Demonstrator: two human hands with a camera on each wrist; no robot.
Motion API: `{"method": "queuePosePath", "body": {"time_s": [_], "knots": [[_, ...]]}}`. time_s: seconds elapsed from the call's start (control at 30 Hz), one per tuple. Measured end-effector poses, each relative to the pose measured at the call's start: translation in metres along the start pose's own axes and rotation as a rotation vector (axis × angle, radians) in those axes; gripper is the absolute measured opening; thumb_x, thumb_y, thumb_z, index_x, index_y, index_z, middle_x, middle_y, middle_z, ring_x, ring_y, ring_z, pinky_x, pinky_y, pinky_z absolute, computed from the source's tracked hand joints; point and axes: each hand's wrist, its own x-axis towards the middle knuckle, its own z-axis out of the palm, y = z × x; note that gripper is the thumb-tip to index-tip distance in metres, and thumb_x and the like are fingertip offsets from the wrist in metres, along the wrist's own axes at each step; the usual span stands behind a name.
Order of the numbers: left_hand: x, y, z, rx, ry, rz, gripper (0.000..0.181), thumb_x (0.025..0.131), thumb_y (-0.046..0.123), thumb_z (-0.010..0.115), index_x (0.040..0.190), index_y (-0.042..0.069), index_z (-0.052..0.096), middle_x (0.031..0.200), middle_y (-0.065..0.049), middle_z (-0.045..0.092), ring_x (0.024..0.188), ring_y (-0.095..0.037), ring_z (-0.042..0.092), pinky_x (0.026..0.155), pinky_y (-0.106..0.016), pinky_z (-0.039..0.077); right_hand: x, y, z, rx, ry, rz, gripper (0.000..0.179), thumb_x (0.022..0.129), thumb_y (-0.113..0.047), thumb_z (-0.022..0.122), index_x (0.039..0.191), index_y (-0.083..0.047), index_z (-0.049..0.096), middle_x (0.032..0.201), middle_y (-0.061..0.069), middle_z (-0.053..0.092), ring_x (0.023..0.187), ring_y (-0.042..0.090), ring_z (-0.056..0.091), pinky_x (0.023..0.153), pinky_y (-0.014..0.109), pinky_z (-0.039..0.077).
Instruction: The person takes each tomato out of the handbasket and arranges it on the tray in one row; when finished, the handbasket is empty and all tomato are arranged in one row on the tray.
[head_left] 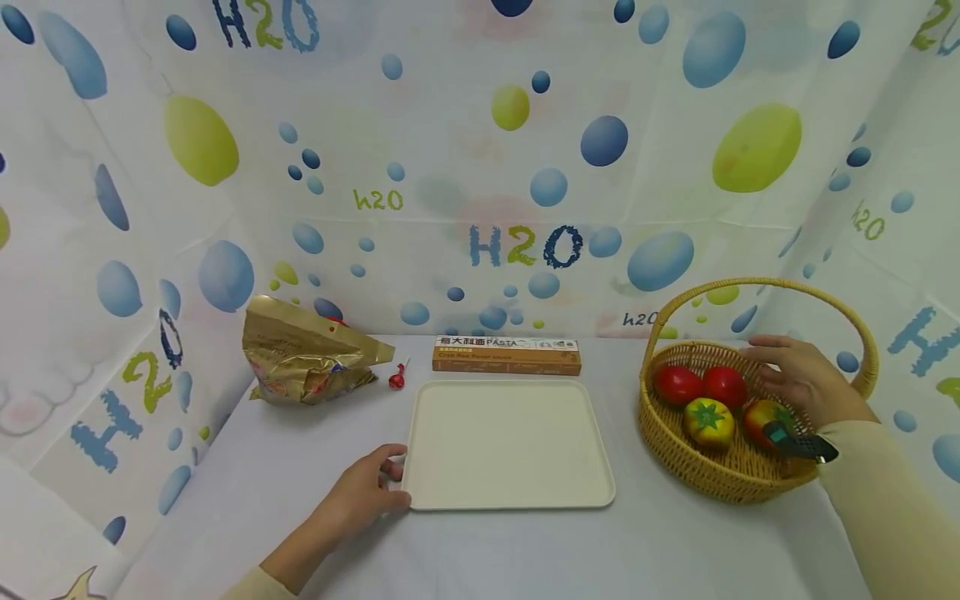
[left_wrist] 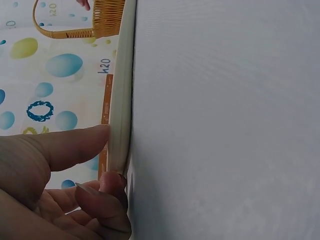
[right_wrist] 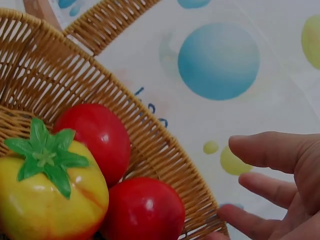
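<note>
My left hand (head_left: 360,487) is at the near left corner of a cream rectangular tray (head_left: 510,446). In the left wrist view the thumb (left_wrist: 85,145) lies on the tray's rim, and curled fingers (left_wrist: 107,202) meet its edge. My right hand (head_left: 806,379) hovers by the right rim of a wicker basket (head_left: 693,475), fingers spread and loosely bent, holding nothing. Inside the basket are two glossy red round fruits (right_wrist: 145,210), a yellow fruit with a green star-shaped top (right_wrist: 55,190), and a red-yellow one (head_left: 761,417) partly hidden by a dark wrist device.
Behind the tray lies a pasta box (head_left: 506,357). A crumpled gold bag (head_left: 307,358) stands at the back left, with a red wrapped lollipop (head_left: 397,379) beside it. The basket's tall handle (head_left: 757,283) arches over it. Printed curtains (head_left: 450,108) enclose the white table (head_left: 525,558).
</note>
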Motion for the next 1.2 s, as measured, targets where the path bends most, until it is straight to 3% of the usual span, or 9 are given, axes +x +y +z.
{"method": "queuePosePath", "body": {"time_s": [0.23, 0.3, 0.4, 0.5, 0.63, 0.73, 0.93, 1.2], "knots": [[-0.001, 0.0, 0.0, -0.019, 0.004, -0.008, 0.075, 0.073, 0.001, 0.085, 0.141, 0.003, 0.053, 0.102, -0.004, 0.061, 0.084, -0.019, 0.053, 0.066, -0.033, 0.046, 0.015, 0.006, -0.003, -0.06, -0.069, 0.002, 0.083, 0.097, -0.041, 0.068, 0.16, -0.01, 0.024, 0.111, -0.018, 0.059, 0.117, 0.016, 0.058, 0.104, 0.038, 0.048], [-0.001, 0.001, 0.0, -0.015, 0.005, -0.002, 0.077, 0.073, 0.0, 0.085, 0.142, 0.003, 0.053, 0.102, -0.004, 0.06, 0.083, -0.019, 0.053, 0.065, -0.033, 0.046, 0.017, 0.009, -0.001, -0.104, -0.078, -0.018, 0.083, 0.098, -0.042, 0.067, 0.16, -0.007, 0.025, 0.113, -0.016, 0.059, 0.117, 0.017, 0.058, 0.105, 0.039, 0.047], [-0.001, 0.001, 0.0, -0.015, 0.006, -0.003, 0.079, 0.072, 0.0, 0.086, 0.144, 0.003, 0.052, 0.102, -0.004, 0.06, 0.082, -0.019, 0.053, 0.065, -0.033, 0.046, 0.019, 0.011, 0.003, -0.201, -0.075, -0.047, 0.087, 0.097, -0.046, 0.067, 0.16, -0.004, 0.024, 0.134, 0.002, 0.055, 0.126, 0.028, 0.053, 0.11, 0.049, 0.042], [-0.001, 0.001, 0.0, -0.021, 0.004, -0.007, 0.079, 0.073, 0.0, 0.086, 0.144, 0.005, 0.052, 0.102, -0.005, 0.06, 0.082, -0.02, 0.053, 0.065, -0.032, 0.046, 0.022, 0.014, 0.008, -0.283, -0.072, -0.072, 0.088, 0.098, -0.045, 0.067, 0.16, -0.001, 0.021, 0.151, 0.021, 0.039, 0.132, 0.039, 0.046, 0.113, 0.057, 0.037], [-0.001, 0.001, 0.0, -0.019, -0.005, 0.002, 0.07, 0.074, 0.001, 0.086, 0.138, 0.006, 0.058, 0.101, -0.004, 0.06, 0.083, -0.019, 0.052, 0.064, -0.032, 0.045, 0.028, 0.016, 0.013, -0.327, -0.079, -0.096, 0.083, 0.099, -0.036, 0.067, 0.157, 0.005, 0.024, 0.156, 0.031, 0.029, 0.126, 0.036, 0.051, 0.106, 0.048, 0.047], [-0.001, 0.001, -0.001, -0.013, -0.01, 0.009, 0.062, 0.074, 0.001, 0.085, 0.132, 0.005, 0.062, 0.1, -0.003, 0.06, 0.083, -0.019, 0.051, 0.063, -0.03, 0.044, 0.032, 0.018, 0.016, -0.333, -0.085, -0.096, 0.079, 0.099, -0.03, 0.067, 0.156, 0.007, 0.026, 0.156, 0.033, 0.028, 0.121, 0.031, 0.054, 0.099, 0.042, 0.052], [-0.001, 0.0, 0.0, -0.007, -0.012, -0.004, 0.057, 0.075, 0.0, 0.084, 0.128, 0.006, 0.065, 0.099, -0.003, 0.06, 0.084, -0.019, 0.052, 0.064, -0.03, 0.044, 0.036, 0.02, 0.016, -0.334, -0.073, -0.08, 0.075, 0.097, -0.022, 0.069, 0.154, 0.006, 0.029, 0.156, 0.035, 0.028, 0.125, 0.038, 0.051, 0.103, 0.051, 0.048], [-0.001, 0.001, -0.001, 0.002, -0.014, 0.005, 0.059, 0.075, 0.002, 0.086, 0.129, 0.005, 0.064, 0.1, -0.002, 0.06, 0.084, -0.018, 0.052, 0.064, -0.029, 0.044, 0.032, 0.021, 0.01, -0.319, -0.064, -0.088, 0.072, 0.098, -0.029, 0.069, 0.151, 0.007, 0.035, 0.138, 0.024, 0.05, 0.105, 0.022, 0.06, 0.091, 0.038, 0.056]]}}
